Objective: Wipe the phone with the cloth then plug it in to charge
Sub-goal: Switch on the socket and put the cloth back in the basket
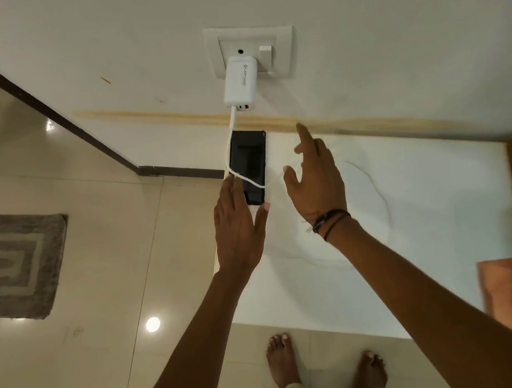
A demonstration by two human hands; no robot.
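Phone: the black slab phone (249, 169) lies screen-up on your white mattress surface (408, 195), at the edge by the wall, straight below the charger at its 6 o'clock.
Charger: the white block adapter (240, 80) sits in the white wall socket plate (249, 52).
Cable: a thin white cable (233, 151) drops from the adapter and loops across the phone's glass; you cannot tell whether its plug is seated in the phone.
Left hand: your left hand (239, 224) is spread flat and holds nothing, its fingertips at the phone's near corner.
Right hand: your right hand (317, 180) is at the phone's 3 o'clock, fingers splayed wide, empty.
Cloth: the orange-pink folded cloth (507, 294) lies far off at 4 o'clock, well apart from both hands.
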